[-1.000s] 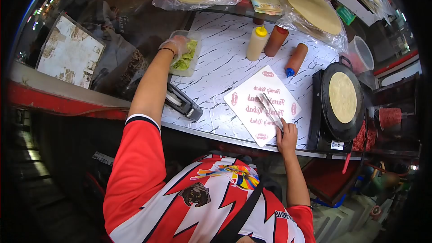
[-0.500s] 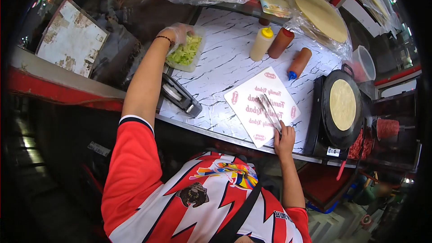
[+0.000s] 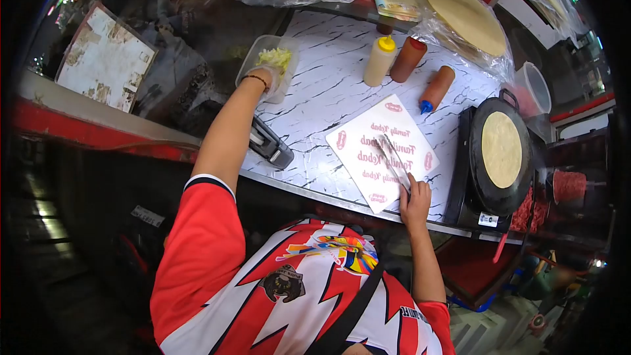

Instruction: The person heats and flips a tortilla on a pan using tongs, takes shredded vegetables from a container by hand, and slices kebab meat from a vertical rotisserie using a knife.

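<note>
My left hand (image 3: 268, 80), in a clear plastic glove, reaches into the near part of a clear plastic tub (image 3: 286, 92); its fingers are hidden. Shredded lettuce (image 3: 275, 59) lies in the tub beyond the hand. My right hand (image 3: 415, 202) is closed around the near end of metal tongs (image 3: 394, 163), whose tips rest over a white printed paper sheet (image 3: 358, 138). To the right, a flatbread (image 3: 502, 150) lies flat on a round black griddle (image 3: 488, 184).
Bottles with a yellow cap (image 3: 379, 62) and a red cap (image 3: 408, 60) stand behind the paper; a blue-tipped bottle (image 3: 438, 89) lies nearby. A black dispenser (image 3: 269, 146) is at the counter's front edge. Bagged flatbreads (image 3: 463, 18) line the back.
My left hand has moved from the tub's far left side toward its near right side, and the lettuce now shows beyond it. My right hand has stayed on the tongs.
</note>
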Demonstrator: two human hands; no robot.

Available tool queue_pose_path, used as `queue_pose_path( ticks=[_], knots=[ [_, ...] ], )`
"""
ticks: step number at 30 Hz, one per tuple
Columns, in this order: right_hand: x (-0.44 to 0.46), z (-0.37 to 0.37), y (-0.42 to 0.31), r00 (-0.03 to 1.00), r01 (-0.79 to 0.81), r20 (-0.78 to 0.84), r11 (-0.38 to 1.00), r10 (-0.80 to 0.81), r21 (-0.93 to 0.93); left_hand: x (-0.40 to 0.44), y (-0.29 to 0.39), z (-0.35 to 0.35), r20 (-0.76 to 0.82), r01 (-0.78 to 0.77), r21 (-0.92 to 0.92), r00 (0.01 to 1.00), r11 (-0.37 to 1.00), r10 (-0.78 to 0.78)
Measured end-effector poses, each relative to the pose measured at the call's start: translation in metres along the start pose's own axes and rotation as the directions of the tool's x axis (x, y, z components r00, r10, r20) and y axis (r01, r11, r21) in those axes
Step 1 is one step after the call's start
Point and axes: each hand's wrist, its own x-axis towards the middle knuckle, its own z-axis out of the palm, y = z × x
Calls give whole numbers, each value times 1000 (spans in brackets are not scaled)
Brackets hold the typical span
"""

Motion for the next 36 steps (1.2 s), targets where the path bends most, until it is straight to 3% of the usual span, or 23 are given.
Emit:
queue_pose_path(
  ticks=[3, 6, 13, 19, 22, 25, 28, 31, 34, 36],
  knots=[
    [-2, 0, 1, 1000, 9, -21, 1000, -10, -9, -4, 6, -25, 66, -8, 27, 998, 1000, 6],
    [-2, 2, 1, 1000, 10, -29, 1000, -11, -12, -8, 1, -57, 41, -132, 230, 991, 964, 126],
    [-1, 0, 0, 1000, -2, -18, 1000, 2, -8, -24, 15, -89, 120, -16, -24, 993, 1000, 19],
    [1, -2, -2, 1000, -7, -13, 1000, 7, -23, -24, 8, -74, -126, -63, -93, 991, 994, 51],
    [1, -2, -3, 1000, -14, -5, 1000, 14, -16, -22, 6, -75, -138, -41, -42, 990, 998, 35],
    [1, -1, -3, 1000, -12, -5, 1000, 11, -17, -17, 7, -80, -16, -35, 79, 999, 996, 37],
    [1, -1, -3, 1000, -14, -6, 1000, 14, -25, -8, -9, -74, -48, -30, -50, 998, 998, 28],
    [0, -1, -4, 1000, -14, -12, 1000, 13, -28, -8, -12, -70, -178, 16, -21, 984, 1000, -20],
    [0, 0, -3, 1000, -24, -8, 1000, 23, -19, -23, 4, -87, -137, -11, -20, 990, 1000, 8],
    [-1, 1, -2, 999, -32, -2, 999, 32, -13, -24, -3, -88, -154, -137, -134, 981, 981, 116]
  ],
)
